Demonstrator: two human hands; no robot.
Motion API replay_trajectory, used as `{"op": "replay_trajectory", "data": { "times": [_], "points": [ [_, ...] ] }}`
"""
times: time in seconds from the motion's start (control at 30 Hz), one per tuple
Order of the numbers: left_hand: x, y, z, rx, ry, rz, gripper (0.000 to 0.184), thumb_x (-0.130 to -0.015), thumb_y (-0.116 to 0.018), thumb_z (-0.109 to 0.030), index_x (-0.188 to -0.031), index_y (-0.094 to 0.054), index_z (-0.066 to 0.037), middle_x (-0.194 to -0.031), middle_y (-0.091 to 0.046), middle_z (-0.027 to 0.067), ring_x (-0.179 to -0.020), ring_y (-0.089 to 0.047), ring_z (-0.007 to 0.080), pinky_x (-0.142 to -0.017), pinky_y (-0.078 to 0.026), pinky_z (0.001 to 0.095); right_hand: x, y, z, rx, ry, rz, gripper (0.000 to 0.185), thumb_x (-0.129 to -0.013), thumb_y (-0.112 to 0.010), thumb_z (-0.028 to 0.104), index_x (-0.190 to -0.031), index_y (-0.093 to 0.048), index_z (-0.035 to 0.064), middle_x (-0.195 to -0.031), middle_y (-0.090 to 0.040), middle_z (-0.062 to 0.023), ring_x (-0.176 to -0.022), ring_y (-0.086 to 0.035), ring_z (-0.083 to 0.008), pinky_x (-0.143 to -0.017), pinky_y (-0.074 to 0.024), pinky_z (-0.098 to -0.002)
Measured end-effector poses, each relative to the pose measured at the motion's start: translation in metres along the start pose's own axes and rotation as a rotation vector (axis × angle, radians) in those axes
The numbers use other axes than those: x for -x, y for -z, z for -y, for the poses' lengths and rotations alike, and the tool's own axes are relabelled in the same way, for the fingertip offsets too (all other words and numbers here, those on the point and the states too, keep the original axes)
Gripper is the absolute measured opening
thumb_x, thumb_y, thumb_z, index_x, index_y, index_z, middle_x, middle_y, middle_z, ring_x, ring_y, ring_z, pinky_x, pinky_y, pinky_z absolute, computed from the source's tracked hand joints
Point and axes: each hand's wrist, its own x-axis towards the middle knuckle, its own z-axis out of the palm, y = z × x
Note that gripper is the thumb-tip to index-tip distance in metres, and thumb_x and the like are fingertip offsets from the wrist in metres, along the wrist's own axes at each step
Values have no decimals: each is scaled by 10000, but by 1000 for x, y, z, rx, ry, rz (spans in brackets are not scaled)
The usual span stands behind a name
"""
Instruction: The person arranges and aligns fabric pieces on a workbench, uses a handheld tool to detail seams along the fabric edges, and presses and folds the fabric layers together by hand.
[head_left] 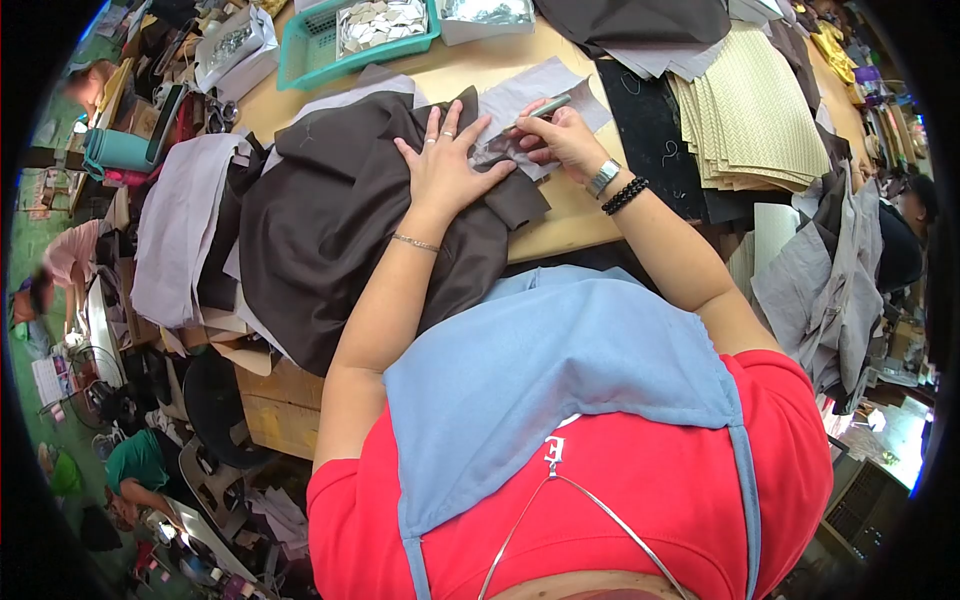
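Note:
My left hand (447, 165) lies with its fingers spread on a dark brown cloth (330, 200), pressing it against the table (560, 225). To its right, my right hand (565, 140) is closed around a slim pen-like tool (552, 106), held slanted over the cloth's edge. Beneath the tool lies a pale grey-lilac piece of material (530, 88), partly under the dark cloth. What the tool's tip touches is too small to make out.
A teal basket (300, 57) with a box of small pale pieces stands at the back. Cream textured sheets (745, 110) are stacked right, beside a black strip (655, 145). Pale sheets (185, 230) hang at the left edge. Other people work far left, with one at far right.

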Motion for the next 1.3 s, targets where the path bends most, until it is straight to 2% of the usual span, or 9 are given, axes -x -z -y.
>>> {"op": "replay_trajectory", "data": {
  "times": [0.23,0.33,0.5,0.8,0.9,1.1,1.2,1.3],
  "points": [
    [0,1,-1,-5,4,5,771,-704,-693,-687,-1371,-551,-327,-1578,-310,40,-1472,-222,318,-1055,-90,773,4,2,1,-7,3,2,188,-893,-699,258,-982,-585,139,-942,-691,-20,-790,-617,-83,-640,-543,-235],
    [0,2,-2,0,4,-7,778,-693,-695,-671,-1361,-560,-295,-1557,-341,65,-1465,-234,297,-1071,-105,755,4,0,2,7,9,-5,191,-893,-700,256,-982,-584,133,-945,-691,-25,-784,-616,-80,-640,-542,-229],
    [0,-1,0,-10,-5,-11,777,-702,-693,-681,-1372,-549,-314,-1572,-316,51,-1470,-226,311,-1058,-96,769,1,0,-2,62,40,39,214,-889,-703,276,-990,-585,128,-961,-699,-28,-759,-611,-72,-639,-536,-223],
    [0,-1,1,-17,-19,-11,773,-711,-700,-672,-1383,-533,-328,-1576,-307,43,-1468,-227,321,-1044,-104,782,2,-9,5,160,-19,24,237,-875,-707,297,-1022,-603,142,-927,-716,-10,-754,-601,-57,-615,-474,-198],
    [0,-1,1,-12,-19,-13,769,-711,-704,-666,-1382,-533,-329,-1575,-308,43,-1467,-229,320,-1043,-105,783,-2,-6,6,107,-70,83,249,-863,-720,282,-1026,-602,135,-931,-718,-14,-748,-598,-54,-623,-469,-196],
    [-1,-1,1,-11,-12,-6,772,-705,-717,-650,-1382,-534,-326,-1573,-311,44,-1465,-234,316,-1044,-105,782,-3,1,6,-74,-105,200,182,-905,-674,258,-1013,-596,135,-964,-719,-33,-751,-599,-50,-679,-544,-238],
    [0,1,0,-1,-6,-2,781,-696,-712,-652,-1376,-542,-310,-1564,-327,56,-1464,-237,298,-1065,-103,763,0,7,9,-138,-125,244,140,-926,-649,244,-1006,-583,150,-962,-698,-19,-776,-601,-52,-758,-568,-280],
    [-1,1,-2,-5,-11,-5,789,-699,-693,-669,-1377,-543,-295,-1559,-333,62,-1467,-226,290,-1070,-107,758,7,18,9,-426,-160,386,134,-934,-632,229,-1023,-561,158,-923,-650,13,-800,-596,-63,-818,-550,-311]
  ]
}}
